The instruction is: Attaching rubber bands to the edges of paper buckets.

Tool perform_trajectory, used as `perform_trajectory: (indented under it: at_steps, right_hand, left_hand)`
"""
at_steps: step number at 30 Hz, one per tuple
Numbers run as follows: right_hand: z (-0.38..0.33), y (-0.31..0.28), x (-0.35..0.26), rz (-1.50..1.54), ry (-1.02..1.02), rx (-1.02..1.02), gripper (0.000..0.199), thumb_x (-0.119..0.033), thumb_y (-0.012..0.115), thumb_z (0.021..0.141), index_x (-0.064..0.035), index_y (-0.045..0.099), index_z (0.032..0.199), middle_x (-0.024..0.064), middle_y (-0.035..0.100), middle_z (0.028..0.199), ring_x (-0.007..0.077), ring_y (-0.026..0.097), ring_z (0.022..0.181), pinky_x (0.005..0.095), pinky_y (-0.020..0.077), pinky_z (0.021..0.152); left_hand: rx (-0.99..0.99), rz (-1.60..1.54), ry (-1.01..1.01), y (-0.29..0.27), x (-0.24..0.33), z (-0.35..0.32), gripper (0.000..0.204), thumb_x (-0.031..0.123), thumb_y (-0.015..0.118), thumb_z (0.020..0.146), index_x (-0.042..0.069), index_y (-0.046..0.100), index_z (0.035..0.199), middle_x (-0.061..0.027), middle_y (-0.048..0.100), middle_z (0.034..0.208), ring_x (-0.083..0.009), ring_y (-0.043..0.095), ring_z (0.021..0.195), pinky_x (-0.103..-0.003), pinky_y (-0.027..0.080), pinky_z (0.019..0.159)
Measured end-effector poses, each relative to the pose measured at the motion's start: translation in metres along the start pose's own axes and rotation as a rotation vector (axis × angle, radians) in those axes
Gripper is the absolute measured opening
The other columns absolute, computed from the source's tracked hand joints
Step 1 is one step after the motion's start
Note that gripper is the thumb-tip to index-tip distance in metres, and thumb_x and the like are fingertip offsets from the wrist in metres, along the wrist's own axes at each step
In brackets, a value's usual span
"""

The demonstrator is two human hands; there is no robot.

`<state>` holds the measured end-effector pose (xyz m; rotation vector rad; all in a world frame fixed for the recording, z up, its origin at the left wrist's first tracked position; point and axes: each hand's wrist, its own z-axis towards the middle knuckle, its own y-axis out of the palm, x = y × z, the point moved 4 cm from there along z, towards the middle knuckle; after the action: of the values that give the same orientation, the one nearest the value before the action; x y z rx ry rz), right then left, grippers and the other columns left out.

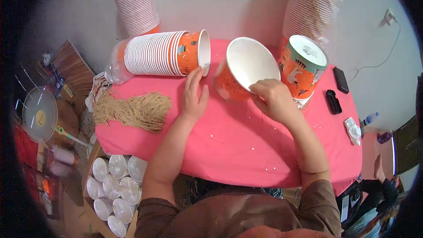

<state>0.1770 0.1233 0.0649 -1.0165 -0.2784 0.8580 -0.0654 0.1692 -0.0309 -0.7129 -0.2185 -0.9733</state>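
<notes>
My right hand (274, 99) grips the rim of an orange paper bucket with a white inside (246, 68), tilted so its mouth faces me. My left hand (195, 94) lies flat on the pink tablecloth (238, 145), fingers apart, its fingertips at the rim of a stack of nested orange buckets (163, 53) lying on its side. Nothing is in the left hand.
A bundle of tan string (134, 110) lies at the left. An upside-down stack of buckets (304, 64) stands right, with two tall wrapped stacks (134, 2) (313, 2) behind. Two black devices (340, 79) (333, 101) and crumpled paper (354, 130) sit at the right edge. Silver lids (114, 185) fill a box below.
</notes>
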Motion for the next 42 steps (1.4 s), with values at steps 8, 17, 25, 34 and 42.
perform_trajectory:
  at_steps: [8,17,25,34,42]
  right_hand:
    - [-0.006,0.019,-0.036,-0.01,-0.204,-0.001,0.028,-0.012,0.069,0.072,-0.0069,0.062,0.099,0.0076,0.06,0.077,0.0288,0.062,0.077,0.0419,0.0498,0.077]
    - [-0.004,-0.016,-0.017,0.055,-0.103,-0.185,0.055,-0.009,0.079,0.063,-0.0085,0.061,0.115,0.0091,0.059,0.112,0.0289,0.053,0.114,0.0542,0.0273,0.113]
    - [-0.008,-0.014,-0.005,0.086,-0.153,-0.208,0.013,-0.004,0.073,0.071,-0.0061,0.065,0.082,0.0041,0.064,0.076,0.0233,0.065,0.083,0.0554,0.0291,0.112]
    - [-0.018,-0.004,-0.042,0.129,-0.251,-0.191,0.015,-0.009,0.066,0.074,-0.0045,0.053,0.077,0.0111,0.056,0.066,0.0317,0.059,0.066,0.0431,0.0455,0.064]
    - [-0.017,-0.003,-0.056,0.019,-0.242,-0.272,0.012,-0.015,0.061,0.078,-0.0068,0.053,0.081,0.008,0.058,0.069,0.027,0.062,0.065,0.0395,0.0487,0.062]
  left_hand:
    - [-0.339,-0.409,-0.246,0.035,0.029,-0.019,0.149,0.022,0.094,0.052,0.011,-0.017,0.151,-0.022,0.018,0.155,-0.0348,0.023,0.143,-0.047,0.028,0.115]
    - [-0.301,-0.623,-0.365,0.027,0.004,-0.019,0.119,0.013,0.093,0.052,0.005,0.023,0.148,-0.0112,0.037,0.146,-0.0248,0.035,0.136,-0.04,0.031,0.113]
    - [-0.4,-0.658,-0.437,0.018,0.01,-0.009,0.118,0.011,0.09,0.057,0.005,0.019,0.15,-0.0119,0.035,0.149,-0.0237,0.032,0.138,-0.038,0.028,0.114]
    - [-0.594,-0.003,-0.447,0.001,0.062,-0.002,0.04,0.009,0.066,0.079,-0.003,0.058,0.116,-0.026,0.06,0.115,-0.0388,0.059,0.109,-0.042,0.047,0.093]
    - [-0.461,0.311,-0.218,-0.093,0.033,-0.022,0.017,0.011,0.063,0.082,0.002,0.061,0.097,-0.0169,0.062,0.091,-0.0362,0.06,0.087,-0.044,0.049,0.077]
